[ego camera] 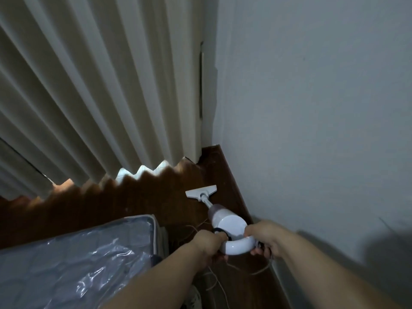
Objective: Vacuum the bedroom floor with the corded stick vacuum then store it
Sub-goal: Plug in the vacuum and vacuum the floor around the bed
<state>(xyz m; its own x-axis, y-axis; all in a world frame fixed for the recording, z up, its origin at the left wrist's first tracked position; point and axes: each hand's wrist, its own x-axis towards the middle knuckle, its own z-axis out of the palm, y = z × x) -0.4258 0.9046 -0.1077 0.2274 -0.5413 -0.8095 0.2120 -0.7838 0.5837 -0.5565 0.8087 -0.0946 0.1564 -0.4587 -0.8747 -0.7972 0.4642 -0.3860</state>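
1. The stick vacuum is showing a white rounded body, a brownish translucent dust cup, a pale tube and a flat white floor head, with a white loop handle at the near end
2. The floor head is lying flat on the dark wooden floor, near the corner where the pleated curtain is meeting the pale wall
3. The left hand is curling its fingers round the left side of the loop handle, forearm reaching in from below
4. The right hand is gripping the right side of the handle, fingers wrapping under it
5. The vacuum is slanting away from both hands toward the corner, the body just beyond the knuckles
6. A thin pale cord is trailing loosely on the floor beneath the hands
7. A plastic-wrapped mattress is lying to the left of the left arm
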